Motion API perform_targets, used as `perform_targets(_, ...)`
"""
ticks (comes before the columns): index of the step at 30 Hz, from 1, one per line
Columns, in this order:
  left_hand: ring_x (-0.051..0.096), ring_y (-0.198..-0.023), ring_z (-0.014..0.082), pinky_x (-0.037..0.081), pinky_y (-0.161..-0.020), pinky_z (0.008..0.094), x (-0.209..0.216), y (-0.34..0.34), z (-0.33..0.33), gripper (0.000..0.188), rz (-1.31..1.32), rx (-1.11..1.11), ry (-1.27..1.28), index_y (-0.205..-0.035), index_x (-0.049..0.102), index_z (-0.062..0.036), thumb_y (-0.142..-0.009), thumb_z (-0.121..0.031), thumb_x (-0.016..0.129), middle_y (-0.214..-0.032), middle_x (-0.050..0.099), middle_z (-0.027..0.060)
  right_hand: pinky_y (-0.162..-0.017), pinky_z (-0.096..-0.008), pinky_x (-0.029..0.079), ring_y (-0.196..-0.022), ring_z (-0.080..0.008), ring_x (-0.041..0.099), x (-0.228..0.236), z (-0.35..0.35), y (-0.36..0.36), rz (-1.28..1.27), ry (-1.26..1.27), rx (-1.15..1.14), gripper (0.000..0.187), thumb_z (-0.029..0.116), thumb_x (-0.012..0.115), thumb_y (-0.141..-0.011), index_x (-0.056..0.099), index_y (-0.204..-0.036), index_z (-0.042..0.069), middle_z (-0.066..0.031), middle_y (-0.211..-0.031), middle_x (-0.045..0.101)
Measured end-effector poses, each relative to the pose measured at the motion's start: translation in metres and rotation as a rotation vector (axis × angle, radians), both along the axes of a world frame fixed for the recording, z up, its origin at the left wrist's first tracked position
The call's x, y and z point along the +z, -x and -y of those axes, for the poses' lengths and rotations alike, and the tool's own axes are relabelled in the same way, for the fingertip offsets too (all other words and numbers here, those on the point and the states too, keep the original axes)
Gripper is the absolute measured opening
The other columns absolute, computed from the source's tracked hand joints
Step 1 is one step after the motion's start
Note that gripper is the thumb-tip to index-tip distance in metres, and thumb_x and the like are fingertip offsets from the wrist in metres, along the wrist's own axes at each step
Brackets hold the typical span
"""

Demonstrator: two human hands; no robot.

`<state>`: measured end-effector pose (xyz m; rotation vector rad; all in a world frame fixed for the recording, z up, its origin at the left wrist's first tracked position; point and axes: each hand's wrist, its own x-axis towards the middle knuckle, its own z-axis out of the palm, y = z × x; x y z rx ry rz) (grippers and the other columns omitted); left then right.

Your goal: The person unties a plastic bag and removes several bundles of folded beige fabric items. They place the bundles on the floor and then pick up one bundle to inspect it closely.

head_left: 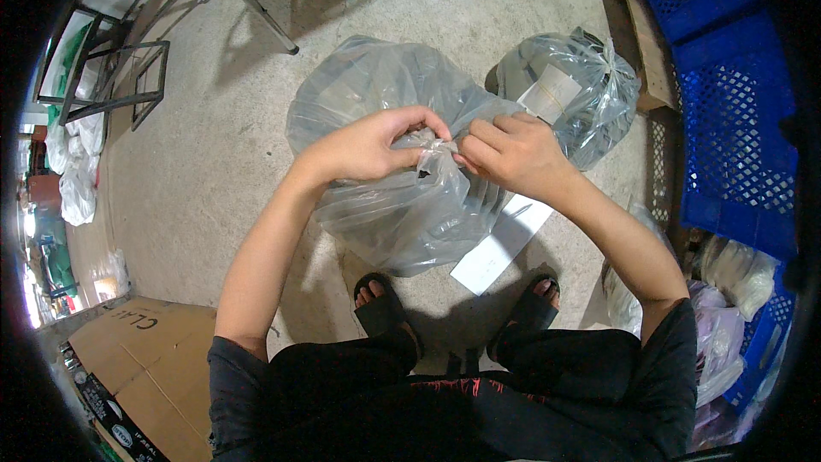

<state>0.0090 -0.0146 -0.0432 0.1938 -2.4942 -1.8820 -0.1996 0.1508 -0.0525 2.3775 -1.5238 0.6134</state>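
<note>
A large clear plastic bag (385,222) stands on the floor in front of my feet, its neck gathered up and twisted at the top. My left hand (376,145) curls round the gathered neck, thumb and fingers pinching it from the left. From the other side my right hand (513,150) is closed on the same neck, its fingertips close to those of the left. A small dark bit shows at the neck below the fingers. What lies inside the bag is hard to make out. Beside it on the right, a white sheet of paper (500,244) lies on the floor.
A second, tied plastic bag (590,124) with a pale card (550,92) on it sits at the far right. Blue plastic crates (735,137) line the right side. A cardboard box (154,368) is at the lower left, a black metal frame (128,81) at the far left.
</note>
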Motion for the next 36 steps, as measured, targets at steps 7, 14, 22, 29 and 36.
perform_targets(7,0.068,-0.107,0.0272,0.050,-0.096,0.0389,0.016,0.003,-0.006,0.022,0.067,0.154,0.160,-0.116,0.066,-0.0030,-0.094,-0.008,0.067,-0.108,0.072,0.0138,-0.060,-0.0416,0.052,-0.069,-0.0291,0.068,0.016,0.000,-0.005,0.293,-0.295,-0.065,0.024,0.029,0.067,-0.097,0.061,-0.084,0.010,-0.0080,-0.076,0.064)
perform_targets(14,0.067,-0.103,0.0380,0.051,-0.091,0.0432,0.032,0.005,-0.010,0.023,-0.008,0.199,0.388,-0.112,0.069,-0.0028,-0.090,-0.008,0.070,-0.105,0.072,0.0176,-0.060,-0.0392,0.045,-0.062,-0.0264,0.057,0.013,0.002,-0.007,0.849,-0.677,-0.122,0.035,0.030,0.058,-0.106,0.060,-0.084,0.002,-0.0127,-0.068,0.056)
perform_targets(22,0.067,-0.100,0.0364,0.051,-0.090,0.0415,0.027,0.005,-0.013,0.021,-0.073,0.279,0.338,-0.107,0.072,-0.0019,-0.086,-0.008,0.071,-0.102,0.073,0.0170,-0.058,-0.0293,0.037,-0.065,-0.0069,0.039,-0.012,0.006,-0.015,1.241,-0.757,-0.039,0.039,0.029,0.050,-0.112,0.055,-0.084,0.003,0.0035,-0.068,0.042)
perform_targets(29,0.068,-0.095,0.0365,0.052,-0.087,0.0415,0.022,0.004,-0.007,0.021,-0.095,0.286,0.332,-0.103,0.072,-0.0009,-0.084,-0.009,0.071,-0.097,0.073,0.0166,-0.059,-0.0282,0.037,-0.066,-0.0067,0.040,-0.013,0.015,-0.016,1.266,-0.795,-0.015,0.037,0.028,0.050,-0.112,0.057,-0.085,0.003,0.0037,-0.069,0.044)
perform_targets(36,0.068,-0.094,0.0345,0.053,-0.084,0.0399,0.010,-0.003,-0.004,0.021,-0.193,0.297,0.389,-0.101,0.073,-0.0026,-0.081,-0.007,0.076,-0.095,0.072,0.0153,-0.060,-0.0373,0.042,-0.061,-0.0230,0.049,-0.017,0.025,-0.022,1.144,-0.678,0.027,0.031,0.023,0.054,-0.109,0.057,-0.086,0.002,-0.0114,-0.067,0.050)
